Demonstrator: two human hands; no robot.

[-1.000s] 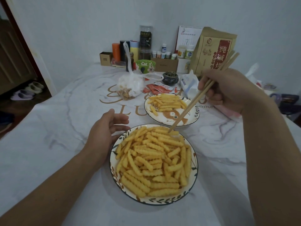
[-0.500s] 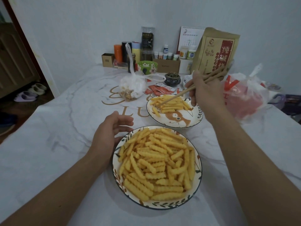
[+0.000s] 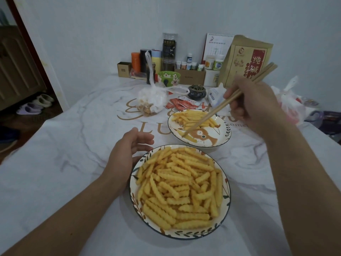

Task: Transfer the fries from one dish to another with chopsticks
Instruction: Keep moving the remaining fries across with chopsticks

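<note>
A near dish [image 3: 186, 234] with a leaf-pattern rim is heaped with crinkle-cut fries [image 3: 180, 187]. Behind it stands a far dish [image 3: 220, 134] with a deer picture and a smaller pile of fries [image 3: 191, 118] at its back. My right hand [image 3: 252, 104] grips a pair of wooden chopsticks [image 3: 214, 112]. Their tips are over the front left of the far dish, next to a loose fry; I see nothing held between them. My left hand [image 3: 129, 154] rests open against the near dish's left rim.
A tied plastic bag of snacks [image 3: 152, 101], red sachets [image 3: 182, 104] and a small dark pot [image 3: 196, 91] lie behind the far dish. Jars, boxes, a green bowl [image 3: 168, 77] and a brown paper bag [image 3: 245, 60] line the wall. Another plastic bag [image 3: 291, 106] sits right.
My right hand went from the near dish to the far dish's back, then drew right and up, so the chopstick tips now sit at the far dish's front left. My left hand stays put.
</note>
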